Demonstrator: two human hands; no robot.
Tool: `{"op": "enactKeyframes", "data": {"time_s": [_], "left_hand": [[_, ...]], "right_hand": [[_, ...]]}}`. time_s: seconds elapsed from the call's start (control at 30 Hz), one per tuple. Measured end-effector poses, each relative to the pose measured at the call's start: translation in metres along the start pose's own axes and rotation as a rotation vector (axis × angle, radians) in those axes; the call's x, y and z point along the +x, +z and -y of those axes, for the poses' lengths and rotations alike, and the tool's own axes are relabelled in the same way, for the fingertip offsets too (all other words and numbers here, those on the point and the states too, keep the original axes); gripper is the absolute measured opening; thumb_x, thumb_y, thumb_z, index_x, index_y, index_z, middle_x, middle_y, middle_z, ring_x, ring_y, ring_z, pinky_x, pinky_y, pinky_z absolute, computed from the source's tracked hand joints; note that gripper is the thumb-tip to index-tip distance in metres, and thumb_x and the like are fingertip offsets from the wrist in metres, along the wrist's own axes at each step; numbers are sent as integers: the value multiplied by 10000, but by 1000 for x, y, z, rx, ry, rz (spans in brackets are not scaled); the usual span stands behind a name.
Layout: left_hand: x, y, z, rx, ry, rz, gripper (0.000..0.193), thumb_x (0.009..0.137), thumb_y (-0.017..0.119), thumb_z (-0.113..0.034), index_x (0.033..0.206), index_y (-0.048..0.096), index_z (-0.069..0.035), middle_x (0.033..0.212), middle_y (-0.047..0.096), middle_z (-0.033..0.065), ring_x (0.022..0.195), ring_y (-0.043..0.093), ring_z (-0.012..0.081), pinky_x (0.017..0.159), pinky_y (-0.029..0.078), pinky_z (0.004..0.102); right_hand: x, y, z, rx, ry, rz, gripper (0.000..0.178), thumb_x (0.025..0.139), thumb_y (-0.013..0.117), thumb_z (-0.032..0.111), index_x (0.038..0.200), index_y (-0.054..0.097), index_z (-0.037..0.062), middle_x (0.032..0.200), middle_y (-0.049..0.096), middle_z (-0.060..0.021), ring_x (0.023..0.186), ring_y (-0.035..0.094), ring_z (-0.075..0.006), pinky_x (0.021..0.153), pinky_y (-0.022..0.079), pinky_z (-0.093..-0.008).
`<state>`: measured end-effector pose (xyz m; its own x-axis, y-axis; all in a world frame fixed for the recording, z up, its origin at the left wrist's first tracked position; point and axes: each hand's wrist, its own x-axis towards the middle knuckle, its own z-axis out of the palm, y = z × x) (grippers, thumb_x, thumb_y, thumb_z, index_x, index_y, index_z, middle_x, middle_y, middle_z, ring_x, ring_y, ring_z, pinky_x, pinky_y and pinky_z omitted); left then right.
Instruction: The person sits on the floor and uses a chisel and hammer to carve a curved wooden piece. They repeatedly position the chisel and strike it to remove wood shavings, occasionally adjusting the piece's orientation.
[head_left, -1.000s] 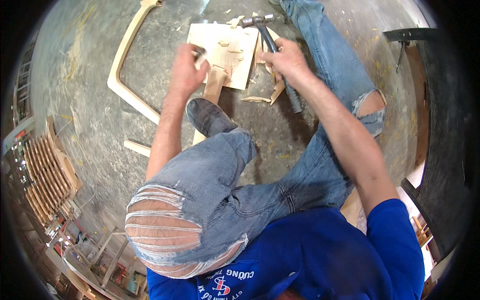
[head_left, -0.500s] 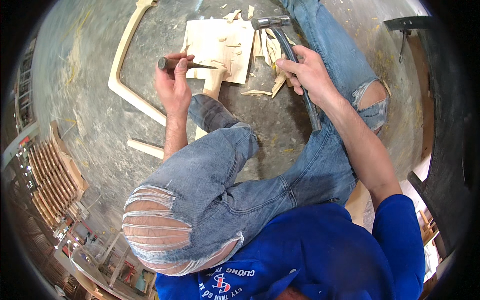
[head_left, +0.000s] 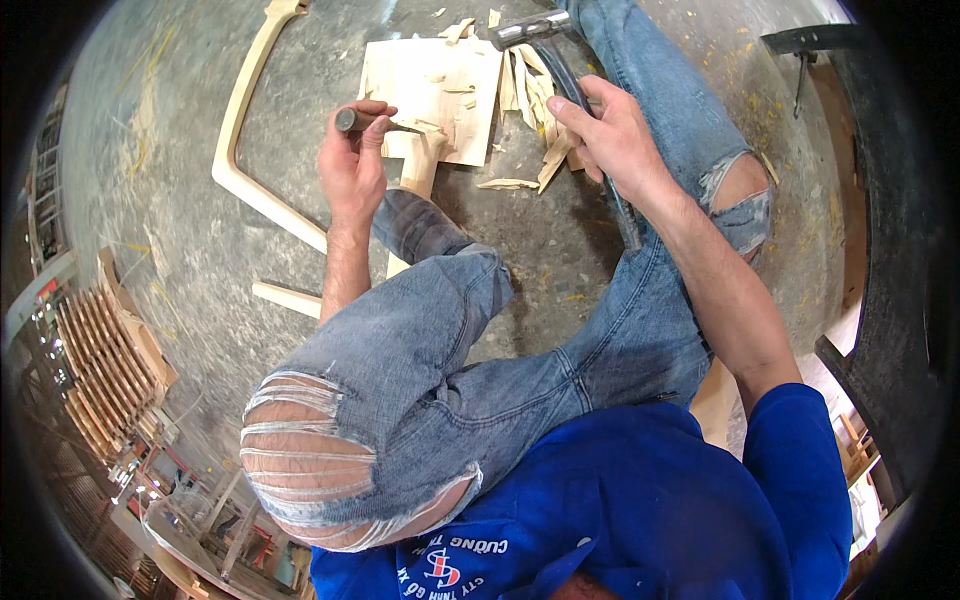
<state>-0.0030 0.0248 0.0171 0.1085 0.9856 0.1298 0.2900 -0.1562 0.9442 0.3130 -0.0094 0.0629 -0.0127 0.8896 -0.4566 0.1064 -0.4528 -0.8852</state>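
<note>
My left hand (head_left: pixel 354 172) is closed round the handle of a chisel (head_left: pixel 350 121), its blade reaching right to the end of a pale wooden piece (head_left: pixel 422 160). That piece rests partly on a flat square board (head_left: pixel 440 90) strewn with shavings, and my foot lies across it lower down. In my right hand (head_left: pixel 618 135) is a hammer (head_left: pixel 535 32) with a dark handle. The hammer's head is raised at the upper right of the board, apart from the chisel. Whether the blade's tip touches the wood is hard to see.
Wood shavings (head_left: pixel 545 100) lie right of the board. An angled wooden frame piece (head_left: pixel 228 160) is on the floor to the left, with a shorter strip (head_left: pixel 286 297) below it. Stacked slatted parts (head_left: pixel 110 350) stand at far left. A dark metal structure (head_left: pixel 895 260) rises at far right.
The chisel has tipped steeper, its handle end moving right and slightly up. The hammer has shifted a little left and up, its head tilting. Both hands keep their hold.
</note>
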Motion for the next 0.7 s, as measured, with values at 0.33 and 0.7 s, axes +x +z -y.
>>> {"op": "enactKeyframes", "data": {"time_s": [0.33,0.7], "left_hand": [[6,8,-2,88,43,9,129,1020,724,-114,1114,702,-29,988,766,65,918,722,132,824,583,303],[10,7,-8,128,31,53,176,999,755,-129,1128,715,-16,972,767,38,904,710,99,815,570,279]], "right_hand": [[-29,36,67,-234,-819,-29,434,1008,708,225,1407,593,100,880,732,-173,680,702,-279,629,541,-423],[-31,48,111,-545,-1034,-22,556,1023,622,72,1563,494,99,1177,687,-213,955,691,-313,812,531,-403]]}}
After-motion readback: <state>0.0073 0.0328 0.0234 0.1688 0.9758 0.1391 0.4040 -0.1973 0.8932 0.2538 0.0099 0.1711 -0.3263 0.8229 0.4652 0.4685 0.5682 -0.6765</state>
